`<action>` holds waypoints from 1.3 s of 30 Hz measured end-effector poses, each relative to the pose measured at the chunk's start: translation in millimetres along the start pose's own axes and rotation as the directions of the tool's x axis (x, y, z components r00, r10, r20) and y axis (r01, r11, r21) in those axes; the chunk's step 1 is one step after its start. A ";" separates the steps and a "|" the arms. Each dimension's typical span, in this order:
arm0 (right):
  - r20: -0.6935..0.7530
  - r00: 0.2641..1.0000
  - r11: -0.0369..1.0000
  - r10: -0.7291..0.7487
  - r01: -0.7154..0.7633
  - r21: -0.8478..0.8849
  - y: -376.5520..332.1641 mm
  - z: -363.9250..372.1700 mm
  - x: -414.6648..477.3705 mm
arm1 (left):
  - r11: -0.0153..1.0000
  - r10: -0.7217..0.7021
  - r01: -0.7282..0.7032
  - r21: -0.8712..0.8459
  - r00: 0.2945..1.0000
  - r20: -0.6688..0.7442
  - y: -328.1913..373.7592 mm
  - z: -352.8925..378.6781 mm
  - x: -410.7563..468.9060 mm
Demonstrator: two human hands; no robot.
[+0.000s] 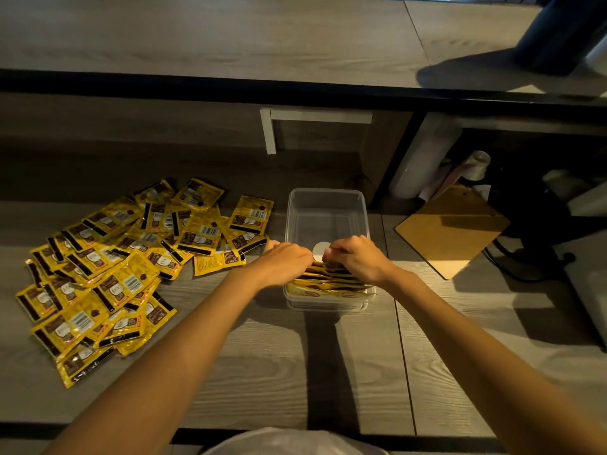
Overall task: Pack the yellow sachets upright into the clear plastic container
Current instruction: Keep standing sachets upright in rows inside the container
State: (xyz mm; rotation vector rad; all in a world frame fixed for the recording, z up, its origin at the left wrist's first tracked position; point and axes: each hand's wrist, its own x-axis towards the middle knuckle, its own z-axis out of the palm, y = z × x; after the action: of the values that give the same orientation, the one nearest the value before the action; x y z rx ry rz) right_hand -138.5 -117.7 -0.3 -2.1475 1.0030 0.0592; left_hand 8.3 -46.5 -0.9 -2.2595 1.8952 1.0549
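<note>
Seen through the head camera I am monitoring remotely, both hands are working at the near end of the container (pixel 325 198), which is standing right of the bench's (pixel 262 372) middle. The left hand (pixel 289 257) and right hand (pixel 356 256) are curling their fingers over the top edges of the sachets (pixel 328 282) standing on edge against the container's near wall, each gripping the row from its own side. The fingertips are hidden, so I cannot tell how firm the hold is. In my judgement, the step is going well only if the hands are pressing the row back toward that near wall and levelling its tops, so nothing is slumping into the space beyond. One hand should be bracing the row while the other is fetching more. The sachets are showing as thin, glossy yellow packets with dark brown bands, likely slippery. Many more are lying flat and overlapping in a pile (pixel 124 257) across the bench's left side, barcodes facing up, with the nearest ones close to the container's left wall.
</note>
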 end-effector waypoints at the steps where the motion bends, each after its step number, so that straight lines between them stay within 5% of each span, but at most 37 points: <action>1: 0.012 0.999 0.999 0.030 -0.030 0.028 -0.5 -0.5 -0.5 | 1.000 -0.016 0.016 -0.026 1.000 -0.012 1.5 -0.6 -1.2; 10: -0.032 0.996 0.992 0.082 -0.079 0.097 -10.0 -4.8 1.0 | 0.962 -0.041 -0.030 -0.270 0.967 -0.252 -5.5 -18.2 -9.5; 17: -0.248 0.966 0.994 -0.072 0.050 -0.092 -55.3 11.3 16.6 | 0.942 -0.234 0.090 -0.323 0.867 -0.440 -53.5 -29.0 -31.8; 22: -0.052 0.974 0.965 -0.221 0.210 -0.158 -104.0 66.8 38.3 | 0.901 -0.420 0.343 -0.266 0.843 -0.335 -106.9 -11.4 -45.5; 29: 0.275 0.961 0.929 0.021 0.083 -0.362 -115.8 123.7 74.6 | 0.862 -0.506 0.490 -0.126 0.834 -0.220 -150.6 18.1 -53.9; 34: 0.327 0.944 0.843 0.045 0.140 -0.519 -113.2 128.9 87.6 | 0.796 -0.601 0.600 -0.081 0.765 -0.233 -162.1 33.1 -55.3; 39: 0.343 0.937 0.714 -0.057 0.279 -0.642 -106.0 134.7 75.1 | 0.824 -0.557 0.557 -0.104 0.765 -0.322 -163.8 44.8 -60.1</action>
State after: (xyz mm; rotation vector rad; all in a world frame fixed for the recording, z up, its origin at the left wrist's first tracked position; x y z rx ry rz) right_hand 19.5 -35.0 -56.9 -2.7753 0.6382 0.7614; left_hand 127.9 68.1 -71.7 -2.8753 1.1159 0.6027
